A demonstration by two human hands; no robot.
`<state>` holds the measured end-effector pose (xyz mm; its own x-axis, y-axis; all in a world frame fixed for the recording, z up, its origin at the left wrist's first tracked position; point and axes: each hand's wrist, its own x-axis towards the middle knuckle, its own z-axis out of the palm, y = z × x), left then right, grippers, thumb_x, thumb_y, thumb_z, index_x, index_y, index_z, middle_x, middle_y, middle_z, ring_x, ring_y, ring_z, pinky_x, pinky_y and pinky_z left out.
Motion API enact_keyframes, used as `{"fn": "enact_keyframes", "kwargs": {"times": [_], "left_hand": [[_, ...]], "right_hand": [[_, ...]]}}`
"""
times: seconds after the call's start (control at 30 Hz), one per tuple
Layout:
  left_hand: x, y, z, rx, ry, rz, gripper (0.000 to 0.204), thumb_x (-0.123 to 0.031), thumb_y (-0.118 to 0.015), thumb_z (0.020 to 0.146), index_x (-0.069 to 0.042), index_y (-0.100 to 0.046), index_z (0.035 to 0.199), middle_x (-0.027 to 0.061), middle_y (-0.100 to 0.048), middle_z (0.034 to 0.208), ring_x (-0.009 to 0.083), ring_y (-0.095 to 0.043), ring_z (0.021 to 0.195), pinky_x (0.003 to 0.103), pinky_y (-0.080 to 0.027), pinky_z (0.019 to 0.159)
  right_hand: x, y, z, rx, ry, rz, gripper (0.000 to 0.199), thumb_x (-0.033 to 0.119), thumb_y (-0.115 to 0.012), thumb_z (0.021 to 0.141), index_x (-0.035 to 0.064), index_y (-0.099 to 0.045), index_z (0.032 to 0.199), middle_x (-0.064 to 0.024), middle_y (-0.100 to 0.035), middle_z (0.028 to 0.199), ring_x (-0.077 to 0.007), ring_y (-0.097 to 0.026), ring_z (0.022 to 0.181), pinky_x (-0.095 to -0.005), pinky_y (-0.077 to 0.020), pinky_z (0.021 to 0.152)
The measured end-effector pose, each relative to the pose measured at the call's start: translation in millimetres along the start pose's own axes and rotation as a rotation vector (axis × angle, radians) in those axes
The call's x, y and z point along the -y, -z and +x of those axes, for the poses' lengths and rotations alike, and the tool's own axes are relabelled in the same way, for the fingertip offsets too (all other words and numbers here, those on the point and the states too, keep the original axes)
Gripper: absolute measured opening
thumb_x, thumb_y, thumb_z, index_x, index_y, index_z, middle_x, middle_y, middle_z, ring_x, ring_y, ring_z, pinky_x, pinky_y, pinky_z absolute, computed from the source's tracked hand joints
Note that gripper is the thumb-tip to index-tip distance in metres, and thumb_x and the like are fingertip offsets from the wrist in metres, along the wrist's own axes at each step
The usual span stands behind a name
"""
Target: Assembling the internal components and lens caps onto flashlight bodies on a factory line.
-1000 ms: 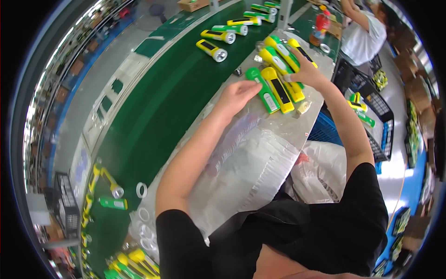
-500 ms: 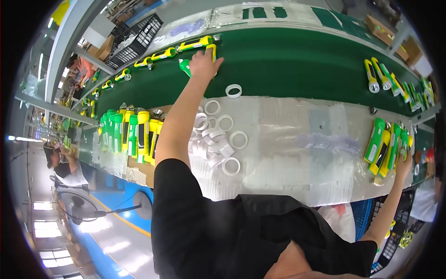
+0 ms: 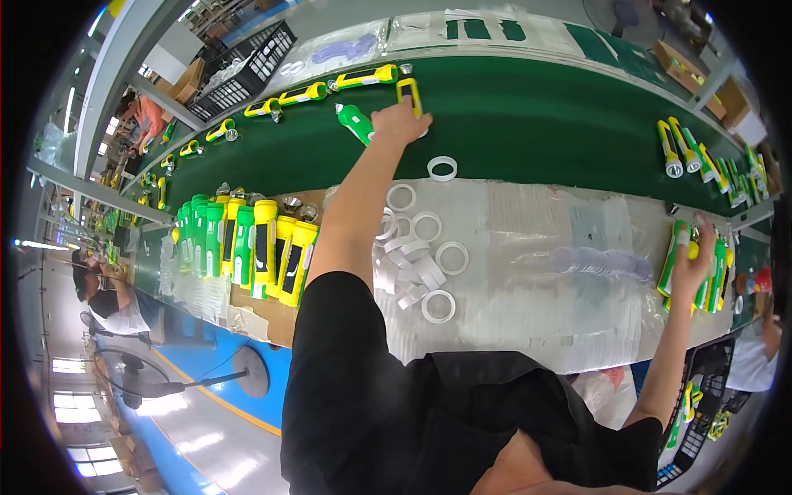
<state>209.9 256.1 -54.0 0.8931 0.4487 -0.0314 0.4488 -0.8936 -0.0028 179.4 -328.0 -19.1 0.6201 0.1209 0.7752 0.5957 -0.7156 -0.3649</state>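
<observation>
My left hand [image 3: 402,122] reaches far out over the green conveyor belt [image 3: 528,124] and is closed on a yellow flashlight [image 3: 408,92]. A green flashlight [image 3: 355,123] lies just left of that hand. My right hand [image 3: 695,257] rests at the far right on a bunch of green and yellow flashlights [image 3: 711,262]; its grip looks closed on one of them. Between my arms, several white plastic rings [image 3: 421,247] lie on the clear plastic sheet [image 3: 536,272].
A row of upright green and yellow flashlight bodies [image 3: 247,243] stands at my left. More flashlights [image 3: 709,165] lie on the belt at far right and along its far left edge [image 3: 289,97]. Another person [image 3: 107,289] works at left. A fan [image 3: 165,384] stands on the floor.
My view has swung from the right side to the left. My left hand has left the right-hand flashlight pile, stretched across the belt and now grips a yellow flashlight.
</observation>
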Motion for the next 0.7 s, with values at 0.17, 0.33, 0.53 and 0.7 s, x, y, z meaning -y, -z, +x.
{"fn": "enact_keyframes", "kwargs": {"times": [0.17,0.33,0.53,0.7], "left_hand": [[55,-14,3,-0.463,0.115,-0.017,0.081,-0.068,-0.062,0.079,-0.019,-0.042,0.140,0.0162,-0.068,0.102,0.0311,-0.063,0.106,0.051,-0.044,0.096],[94,-8,16,-0.090,0.346,-0.555,0.107,-0.046,-0.077,0.070,0.000,-0.020,0.148,0.0214,-0.063,0.114,0.0364,-0.059,0.107,0.042,-0.048,0.097],[82,12,83,-0.572,-0.036,-0.386,0.096,-0.033,-0.078,0.064,-0.002,-0.035,0.144,0.0211,-0.058,0.126,0.0337,-0.055,0.121,0.042,-0.047,0.099],[85,-14,156,-0.303,-0.179,-0.091,0.078,-0.027,-0.073,0.071,-0.022,-0.042,0.142,0.0130,-0.059,0.130,0.0335,-0.056,0.119,0.050,-0.041,0.102]], "right_hand": [[104,-83,21,0.430,-0.022,0.413,0.032,0.001,-0.062,0.086,0.0023,-0.060,0.118,-0.0094,-0.061,0.117,-0.0192,-0.062,0.102,-0.0300,-0.0488,0.089],[185,-178,36,0.742,0.104,0.450,0.032,0.011,-0.070,0.085,0.0021,-0.061,0.114,-0.0085,-0.060,0.107,-0.0191,-0.063,0.092,-0.0296,-0.0512,0.079],[237,-262,36,0.876,0.118,0.328,0.054,0.033,-0.076,0.079,0.0038,-0.059,0.122,-0.0127,-0.059,0.117,-0.0293,-0.062,0.100,-0.0362,-0.0519,0.083],[236,-290,20,0.949,0.205,0.395,0.056,0.029,-0.076,0.077,0.0027,-0.059,0.123,-0.0132,-0.059,0.117,-0.0320,-0.059,0.104,-0.0384,-0.0502,0.086]]}}
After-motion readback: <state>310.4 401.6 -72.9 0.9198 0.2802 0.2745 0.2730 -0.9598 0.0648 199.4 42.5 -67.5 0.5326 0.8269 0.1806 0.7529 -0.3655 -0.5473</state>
